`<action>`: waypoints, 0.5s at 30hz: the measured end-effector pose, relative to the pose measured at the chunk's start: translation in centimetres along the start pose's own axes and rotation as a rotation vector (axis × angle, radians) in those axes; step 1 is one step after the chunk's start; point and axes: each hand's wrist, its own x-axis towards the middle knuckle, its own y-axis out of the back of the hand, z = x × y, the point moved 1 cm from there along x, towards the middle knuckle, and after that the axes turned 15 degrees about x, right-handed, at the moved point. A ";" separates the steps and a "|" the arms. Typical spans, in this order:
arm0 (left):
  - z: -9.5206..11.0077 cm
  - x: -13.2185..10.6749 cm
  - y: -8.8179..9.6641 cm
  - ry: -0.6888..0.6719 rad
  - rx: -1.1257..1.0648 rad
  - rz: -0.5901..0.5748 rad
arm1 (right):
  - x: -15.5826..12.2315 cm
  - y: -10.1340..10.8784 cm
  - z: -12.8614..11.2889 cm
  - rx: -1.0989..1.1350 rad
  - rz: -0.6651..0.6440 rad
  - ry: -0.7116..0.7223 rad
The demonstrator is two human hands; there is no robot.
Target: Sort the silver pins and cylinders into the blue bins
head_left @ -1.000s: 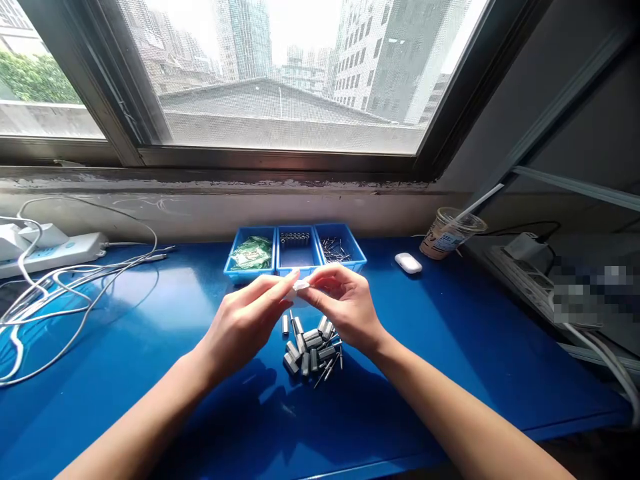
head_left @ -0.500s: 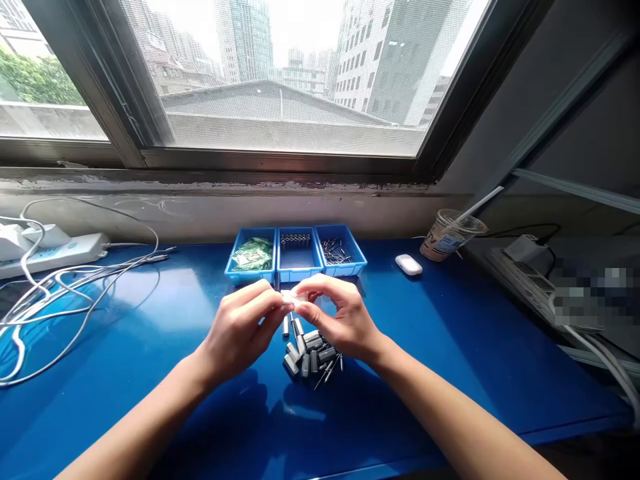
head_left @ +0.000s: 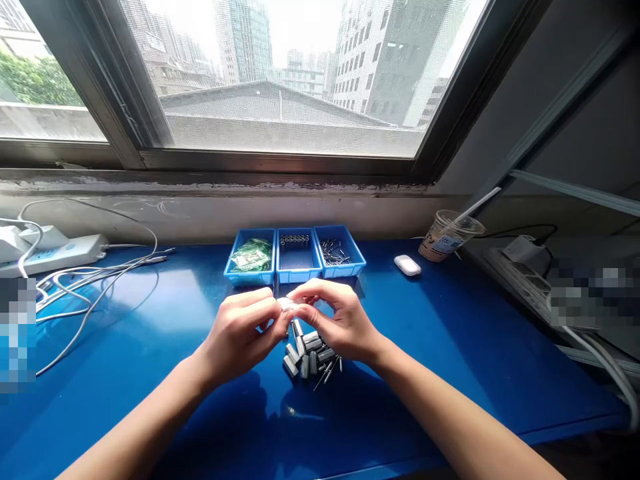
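My left hand (head_left: 240, 333) and my right hand (head_left: 337, 320) meet over the blue table (head_left: 150, 347), fingertips pinched together on a small white piece (head_left: 286, 303) held between them. Just below the hands lies a pile of small grey metal parts and thin pins (head_left: 311, 357). Behind them stand three small blue trays: the left tray (head_left: 250, 257) holds green packets, the middle tray (head_left: 297, 253) holds a row of grey parts, the right tray (head_left: 337, 252) holds thin metal pins.
A white earbud case (head_left: 407, 265) and a plastic cup with a straw (head_left: 445, 237) stand at the right. A white power strip (head_left: 50, 250) with tangled white cables (head_left: 85, 287) lies at the left. Another power strip (head_left: 520, 267) sits at far right under the window wall.
Both hands have lowered slightly toward the pile and drawn closer together, still pinching the small white piece.
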 end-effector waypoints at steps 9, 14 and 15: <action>-0.7 -0.6 -0.4 0.080 -0.042 -0.151 | 1.1 4.8 -1.8 -0.248 0.210 -0.170; 0.0 -0.6 -0.7 0.003 -0.047 -0.168 | -0.1 14.7 -2.6 -0.817 0.866 -0.125; 0.1 -0.5 -0.7 0.001 -0.052 -0.168 | -0.9 17.1 -2.5 -0.887 0.932 -0.178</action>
